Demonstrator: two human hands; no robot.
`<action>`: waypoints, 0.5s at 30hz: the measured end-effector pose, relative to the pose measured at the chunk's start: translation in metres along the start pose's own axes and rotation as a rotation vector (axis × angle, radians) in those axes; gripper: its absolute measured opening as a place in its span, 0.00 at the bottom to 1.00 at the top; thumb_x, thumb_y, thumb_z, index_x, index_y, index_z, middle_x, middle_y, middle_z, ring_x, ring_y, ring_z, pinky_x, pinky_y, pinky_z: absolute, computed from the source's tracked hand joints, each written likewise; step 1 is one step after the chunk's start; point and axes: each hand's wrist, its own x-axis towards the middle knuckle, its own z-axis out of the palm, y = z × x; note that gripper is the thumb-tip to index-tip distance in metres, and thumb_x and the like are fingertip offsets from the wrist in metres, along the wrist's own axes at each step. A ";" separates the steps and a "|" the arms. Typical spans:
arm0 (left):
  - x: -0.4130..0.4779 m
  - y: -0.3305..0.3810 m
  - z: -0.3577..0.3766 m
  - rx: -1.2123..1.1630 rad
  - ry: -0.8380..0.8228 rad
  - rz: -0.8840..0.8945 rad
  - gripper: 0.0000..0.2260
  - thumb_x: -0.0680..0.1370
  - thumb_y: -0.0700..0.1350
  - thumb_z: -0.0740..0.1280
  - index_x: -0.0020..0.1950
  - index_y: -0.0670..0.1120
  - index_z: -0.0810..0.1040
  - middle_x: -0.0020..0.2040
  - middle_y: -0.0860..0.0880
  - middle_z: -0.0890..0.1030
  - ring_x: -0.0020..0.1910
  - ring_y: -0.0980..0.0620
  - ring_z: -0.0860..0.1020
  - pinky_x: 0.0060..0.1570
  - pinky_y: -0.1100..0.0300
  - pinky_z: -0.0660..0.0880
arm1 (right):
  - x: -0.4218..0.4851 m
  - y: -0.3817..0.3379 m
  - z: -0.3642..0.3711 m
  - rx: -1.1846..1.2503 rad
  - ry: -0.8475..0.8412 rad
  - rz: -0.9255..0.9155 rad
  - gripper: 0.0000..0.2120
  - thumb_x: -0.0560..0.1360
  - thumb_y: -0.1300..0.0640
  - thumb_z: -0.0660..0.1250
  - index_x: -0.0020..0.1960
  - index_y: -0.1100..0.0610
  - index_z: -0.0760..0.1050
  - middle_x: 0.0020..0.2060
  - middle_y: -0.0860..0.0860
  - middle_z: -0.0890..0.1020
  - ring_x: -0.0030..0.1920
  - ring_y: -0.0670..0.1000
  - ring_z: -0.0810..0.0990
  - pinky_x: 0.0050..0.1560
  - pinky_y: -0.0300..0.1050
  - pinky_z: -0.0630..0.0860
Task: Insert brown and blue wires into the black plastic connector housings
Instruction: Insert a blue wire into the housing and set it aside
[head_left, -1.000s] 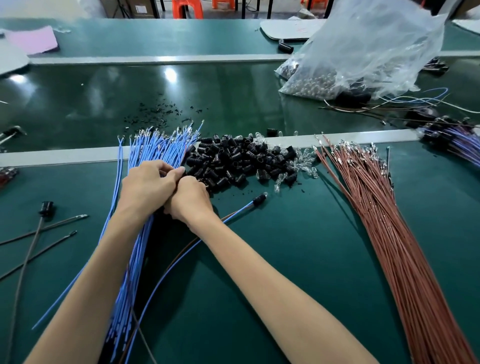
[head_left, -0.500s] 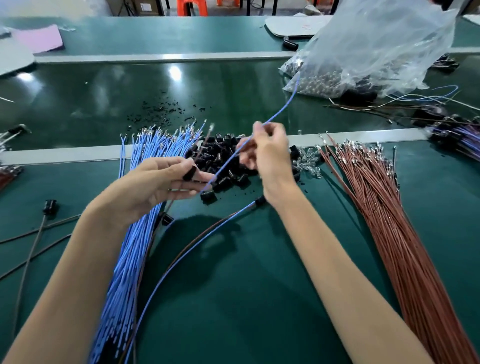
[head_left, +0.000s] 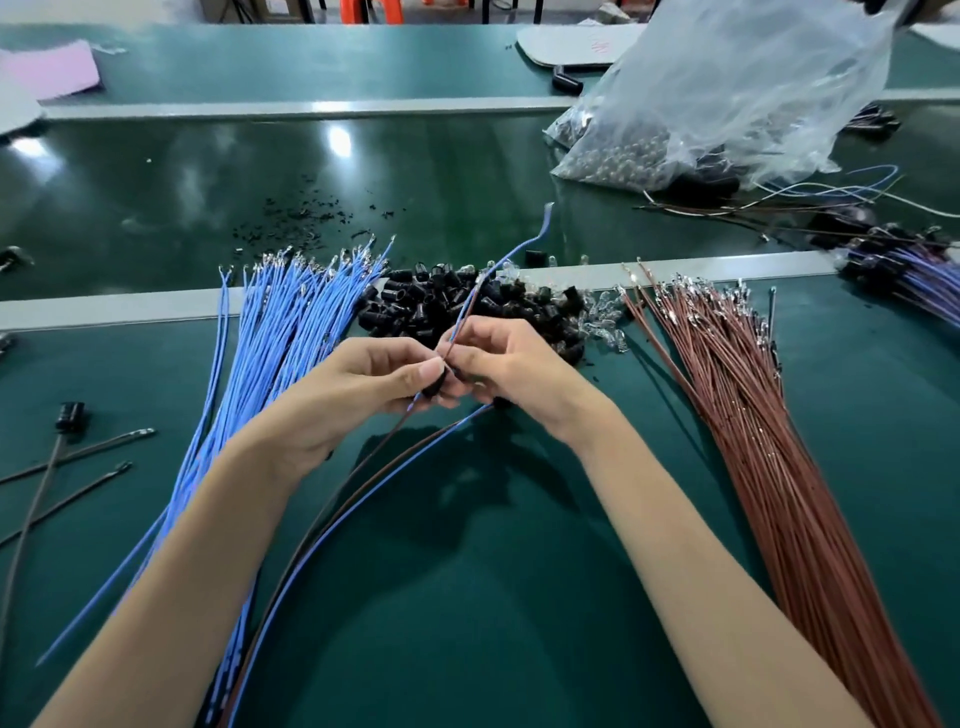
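Observation:
My left hand (head_left: 363, 384) pinches a small black connector housing (head_left: 435, 383) between thumb and fingers. Right beside it, my right hand (head_left: 511, 366) pinches a blue wire (head_left: 506, 260) together with a brown wire just above the housing; the blue end curves up and away over the pile. A heap of black housings (head_left: 441, 304) lies behind both hands. Blue wires (head_left: 280, 332) fan out at the left and brown wires (head_left: 748, 395) at the right. A joined brown and blue pair (head_left: 363, 483) trails below my hands toward me.
A clear plastic bag (head_left: 727, 98) of small parts sits at the back right, with finished purple-wired assemblies (head_left: 909, 270) at the right edge. Small clear bulbs (head_left: 602, 317) lie beside the housings. Dark wires with a black cap (head_left: 70, 415) rest at the left.
My right hand came down and left from above the pile to meet my left hand at the housing. The blue wire's free end dropped lower and now stands nearer my hands.

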 end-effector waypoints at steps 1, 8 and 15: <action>0.000 0.000 0.000 -0.004 0.011 -0.007 0.11 0.73 0.49 0.65 0.48 0.42 0.80 0.46 0.48 0.85 0.47 0.54 0.82 0.49 0.64 0.77 | 0.001 0.000 0.002 0.002 0.037 -0.019 0.07 0.79 0.64 0.62 0.43 0.57 0.74 0.31 0.49 0.78 0.29 0.44 0.73 0.28 0.33 0.68; 0.003 -0.002 -0.002 -0.030 0.159 -0.040 0.10 0.74 0.50 0.63 0.46 0.44 0.79 0.40 0.52 0.84 0.43 0.57 0.81 0.43 0.67 0.78 | 0.001 -0.004 0.000 0.134 0.239 -0.175 0.07 0.79 0.67 0.62 0.43 0.59 0.71 0.31 0.49 0.81 0.30 0.47 0.81 0.33 0.36 0.76; 0.006 -0.003 0.003 -0.086 0.204 -0.025 0.12 0.72 0.50 0.64 0.46 0.43 0.80 0.37 0.51 0.83 0.39 0.58 0.80 0.41 0.68 0.77 | -0.002 -0.016 -0.009 0.235 0.257 -0.231 0.07 0.79 0.67 0.60 0.44 0.59 0.69 0.33 0.50 0.81 0.33 0.49 0.82 0.36 0.38 0.78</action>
